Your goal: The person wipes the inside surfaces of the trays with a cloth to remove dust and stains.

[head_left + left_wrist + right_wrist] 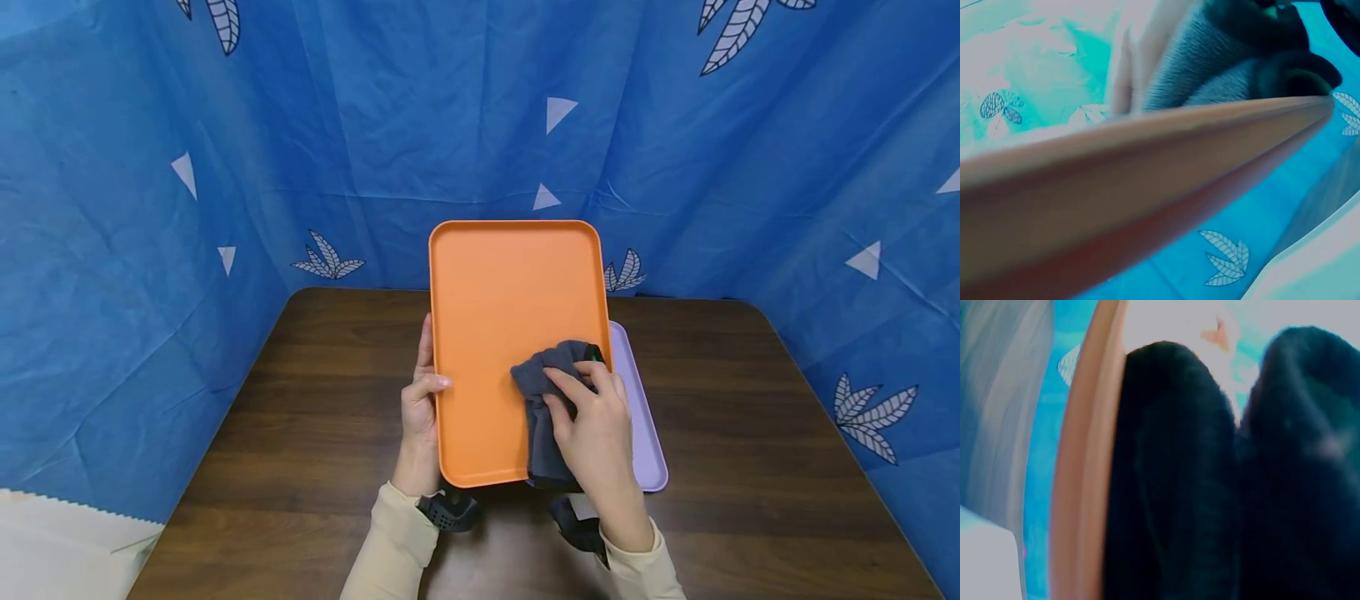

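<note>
An orange tray [517,292] is held up, tilted toward the head camera, above the table. My left hand [422,408] grips its left edge, thumb over the rim and fingers behind. Against the lower right of the tray's inner face, my right hand [596,425] holds a bunched dark grey cloth [546,417] between thumb and fingers. In the left wrist view the tray's edge [1147,162] crosses the frame, with the cloth [1210,69] above it. Dark folds of cloth [1172,475] fill much of the right wrist view, beside the tray's rim [1082,475].
A purple tray [647,425] lies on the brown wooden table [727,400], partly hidden behind the orange one. A blue curtain [450,108] with leaf prints hangs around the back and sides. White fabric [60,542] shows at the lower left.
</note>
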`<state>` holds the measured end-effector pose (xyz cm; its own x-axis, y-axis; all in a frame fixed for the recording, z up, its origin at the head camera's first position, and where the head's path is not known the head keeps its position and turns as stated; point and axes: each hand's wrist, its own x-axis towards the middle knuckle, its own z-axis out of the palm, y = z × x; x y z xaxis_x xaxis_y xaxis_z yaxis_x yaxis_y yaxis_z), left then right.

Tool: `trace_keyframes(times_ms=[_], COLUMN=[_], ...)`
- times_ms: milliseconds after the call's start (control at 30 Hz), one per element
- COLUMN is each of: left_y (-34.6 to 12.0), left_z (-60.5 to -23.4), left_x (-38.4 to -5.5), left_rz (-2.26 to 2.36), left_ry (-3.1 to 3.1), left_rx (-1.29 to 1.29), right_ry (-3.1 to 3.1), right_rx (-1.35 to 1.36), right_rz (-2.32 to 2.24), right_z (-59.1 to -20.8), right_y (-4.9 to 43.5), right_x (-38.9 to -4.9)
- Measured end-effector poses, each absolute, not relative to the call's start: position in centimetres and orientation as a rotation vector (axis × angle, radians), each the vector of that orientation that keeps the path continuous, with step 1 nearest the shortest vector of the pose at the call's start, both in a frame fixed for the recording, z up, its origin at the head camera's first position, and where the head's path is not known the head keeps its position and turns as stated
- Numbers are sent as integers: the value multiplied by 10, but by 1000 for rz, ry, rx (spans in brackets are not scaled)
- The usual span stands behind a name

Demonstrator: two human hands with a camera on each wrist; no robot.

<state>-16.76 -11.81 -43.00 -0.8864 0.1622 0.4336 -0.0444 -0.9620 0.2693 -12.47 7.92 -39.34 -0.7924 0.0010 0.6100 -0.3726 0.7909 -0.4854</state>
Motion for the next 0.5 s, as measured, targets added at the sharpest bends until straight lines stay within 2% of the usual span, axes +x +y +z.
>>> trace_keyframes(times_ms=[200,500], left_y=[-117,-116], left_z=[-431,-431], left_x=[-169,-168], left_rz=[2909,2907], left_ry=[320,297], left_rx=[696,691], right_ry=[-2349,-2293], right_rx=[107,120], right_rz=[845,808], right_z=[-399,-401], right_y=[90,81], right_x=[-126,-124])
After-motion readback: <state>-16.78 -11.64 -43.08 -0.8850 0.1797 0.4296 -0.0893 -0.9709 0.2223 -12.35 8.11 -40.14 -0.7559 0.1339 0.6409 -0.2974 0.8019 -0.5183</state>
